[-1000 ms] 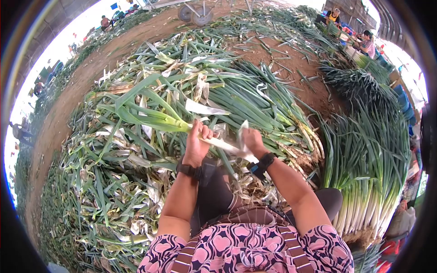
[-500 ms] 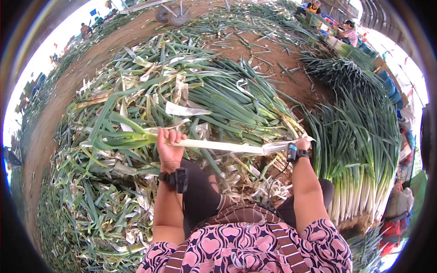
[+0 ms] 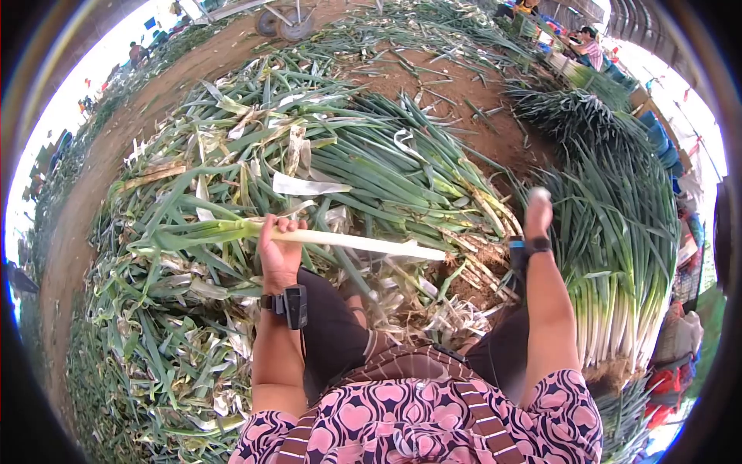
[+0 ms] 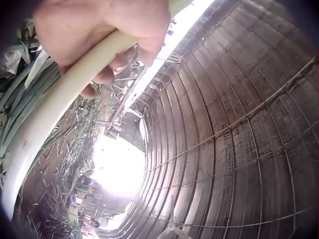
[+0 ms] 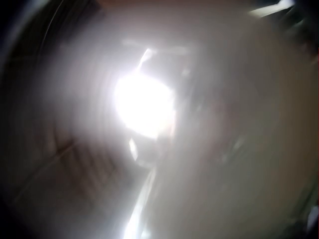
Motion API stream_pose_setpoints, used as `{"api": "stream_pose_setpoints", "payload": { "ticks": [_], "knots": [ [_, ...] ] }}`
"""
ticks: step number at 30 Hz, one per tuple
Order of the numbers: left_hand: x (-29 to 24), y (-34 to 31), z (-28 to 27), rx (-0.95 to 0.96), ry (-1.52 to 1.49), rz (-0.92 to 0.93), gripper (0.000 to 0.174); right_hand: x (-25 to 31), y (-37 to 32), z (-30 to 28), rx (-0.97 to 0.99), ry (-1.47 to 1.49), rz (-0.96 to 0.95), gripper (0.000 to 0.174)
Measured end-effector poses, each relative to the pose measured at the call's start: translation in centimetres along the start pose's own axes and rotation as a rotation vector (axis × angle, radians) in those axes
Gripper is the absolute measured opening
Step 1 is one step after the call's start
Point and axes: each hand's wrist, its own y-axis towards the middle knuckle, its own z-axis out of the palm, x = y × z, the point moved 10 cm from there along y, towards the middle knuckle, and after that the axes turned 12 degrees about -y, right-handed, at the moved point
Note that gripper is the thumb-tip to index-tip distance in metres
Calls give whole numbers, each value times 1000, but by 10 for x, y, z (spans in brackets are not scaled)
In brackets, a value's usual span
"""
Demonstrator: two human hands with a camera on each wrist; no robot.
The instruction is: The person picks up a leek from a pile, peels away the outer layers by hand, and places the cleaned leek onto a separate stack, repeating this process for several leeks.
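Observation:
My left hand (image 3: 280,251) grips a long green onion (image 3: 359,242) around its pale stalk, just below where the green leaves (image 3: 197,232) fan out to the left. Bare and white, the stalk runs level to the right, its end over the pile. In the left wrist view the fingers curl round the smooth stalk (image 4: 60,99). My right hand (image 3: 539,214) is raised beside the upright bunch on the right, away from the stalk. Something whitish shows at its blurred fingertips; I cannot tell whether it is held. The right wrist view is smeared by motion.
Untrimmed green onions (image 3: 402,166) lie in front, roots to the right. Stripped leaves (image 3: 154,325) heap up on the left. A thick bunch of cleaned green onions (image 3: 618,301) stands at the right. Bare soil (image 3: 464,100) and a wheeled cart (image 3: 287,22) are farther off, with people at the back right.
The right hand pulled a white outer layer along the stalk to the right, came off its end and rose toward the bunch. The left hand kept its grip, and the stalk now shows bare.

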Motion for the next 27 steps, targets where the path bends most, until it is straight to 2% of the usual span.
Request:
{"api": "stream_pose_setpoints", "payload": {
  "ticks": [1,2,3,4,5,6,7,8,9,10,12,15,18,21,24,27],
  "knots": [
    [5,0,0,-22,2,-2,11,69,-33,40,109,-4,-175,17],
    [8,-1,-1,-45,6,-3,8,145,-92,59,112,-103,-516,24],
    [10,-1,-4,-54,-17,-10,11,216,-160,76,84,-172,-856,36],
    [10,0,-6,-56,20,-9,13,245,-207,102,423,-102,-756,41],
    [12,1,-10,-45,35,-15,14,269,-260,118,483,-17,-1091,46],
    [12,2,-11,-34,50,-19,14,285,-308,120,571,-131,-1216,49],
    [11,2,-13,-84,128,-19,14,266,-339,141,600,-257,-1313,50],
    [13,6,-17,1,93,-48,11,257,-361,151,765,-308,-1229,51],
    [12,2,-12,-38,122,-40,10,249,-377,153,801,-296,-1232,55],
    [13,-3,-7,-77,149,-36,11,239,-386,156,767,-342,-1239,51],
    [15,-8,4,-69,192,-35,16,218,-388,173,869,-423,-1099,43],
    [19,-7,-2,-64,235,-54,21,215,-388,162,850,-265,-1111,31],
    [27,-8,-1,-58,160,-120,25,208,-385,161,1003,-98,-1072,30],
    [32,-7,1,-80,89,-160,27,202,-380,156,1181,-120,-918,33],
    [37,-4,1,-35,139,-177,26,170,-383,160,1509,-50,-444,41],
    [42,-3,0,-37,199,-176,26,165,-379,151,1507,-93,-380,48]
  ]
}}
